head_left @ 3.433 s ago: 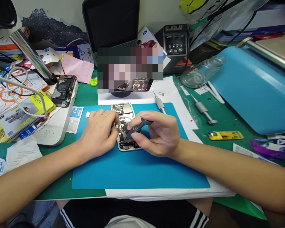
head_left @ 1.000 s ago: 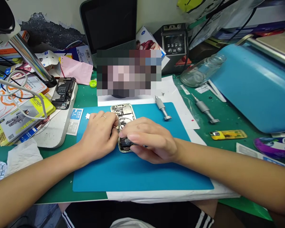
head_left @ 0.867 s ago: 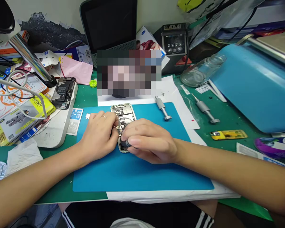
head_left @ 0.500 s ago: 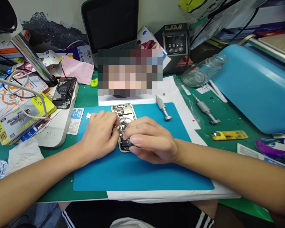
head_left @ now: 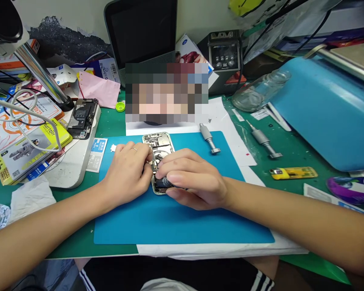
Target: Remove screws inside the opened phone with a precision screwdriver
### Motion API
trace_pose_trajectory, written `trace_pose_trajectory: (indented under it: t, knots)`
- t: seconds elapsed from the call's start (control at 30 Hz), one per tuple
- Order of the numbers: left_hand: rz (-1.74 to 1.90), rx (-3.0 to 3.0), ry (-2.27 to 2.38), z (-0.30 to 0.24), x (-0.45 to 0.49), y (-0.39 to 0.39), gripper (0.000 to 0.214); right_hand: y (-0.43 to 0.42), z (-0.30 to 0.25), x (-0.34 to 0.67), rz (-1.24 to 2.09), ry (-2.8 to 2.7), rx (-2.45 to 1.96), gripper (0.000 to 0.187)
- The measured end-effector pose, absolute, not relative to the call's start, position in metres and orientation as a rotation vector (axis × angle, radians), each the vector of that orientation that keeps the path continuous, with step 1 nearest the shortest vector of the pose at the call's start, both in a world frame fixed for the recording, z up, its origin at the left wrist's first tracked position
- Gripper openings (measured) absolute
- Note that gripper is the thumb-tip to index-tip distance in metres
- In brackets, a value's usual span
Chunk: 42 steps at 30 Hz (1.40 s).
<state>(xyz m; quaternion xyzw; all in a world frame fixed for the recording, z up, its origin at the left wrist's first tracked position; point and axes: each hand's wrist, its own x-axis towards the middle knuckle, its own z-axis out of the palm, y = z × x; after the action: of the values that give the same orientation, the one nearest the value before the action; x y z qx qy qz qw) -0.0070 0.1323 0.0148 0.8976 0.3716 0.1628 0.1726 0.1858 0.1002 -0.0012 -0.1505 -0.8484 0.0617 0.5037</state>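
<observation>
Head view: left hand (head_left: 129,169) half-curled, fingertips at the left edge of the opened phone (head_left: 162,152); whether they grip is unclear. Phone lies on the blue mat (head_left: 182,226). Dark tool (head_left: 164,182), over its lower end, is pinched by the partly closed right hand (head_left: 195,178). Grey screwdriver (head_left: 209,139) lies farther right.

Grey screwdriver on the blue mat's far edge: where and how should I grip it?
I'd pinch the screwdriver across its thick barrel, coming from above on the near side, where the right hand is. It lies flat, cap nearer the hand, and the barrel looks easier to hold than the slim neck beside the cap.
</observation>
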Motion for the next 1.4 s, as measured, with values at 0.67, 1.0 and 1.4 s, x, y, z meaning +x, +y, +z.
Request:
trace_pose_trajectory:
  t: [0.67, 1.0, 1.4]
  knots:
    - [0.445, 2.534, 1.055, 0.0159, -0.0071, 0.1317, 0.007, 0.0972, 0.0021, 0.1897, 0.21, -2.053, -0.406, 0.048]
    - [0.412, 2.52, 1.072, 0.0171, -0.0068, 0.1322, 0.007, 0.0969, 0.0055, 0.1899, 0.188, -2.045, -0.431, 0.041]
    - [0.45, 2.543, 1.061, 0.0153, -0.0074, 0.1322, 0.008, 0.0958, 0.006, 0.1894, 0.126, -2.045, -0.393, 0.033]
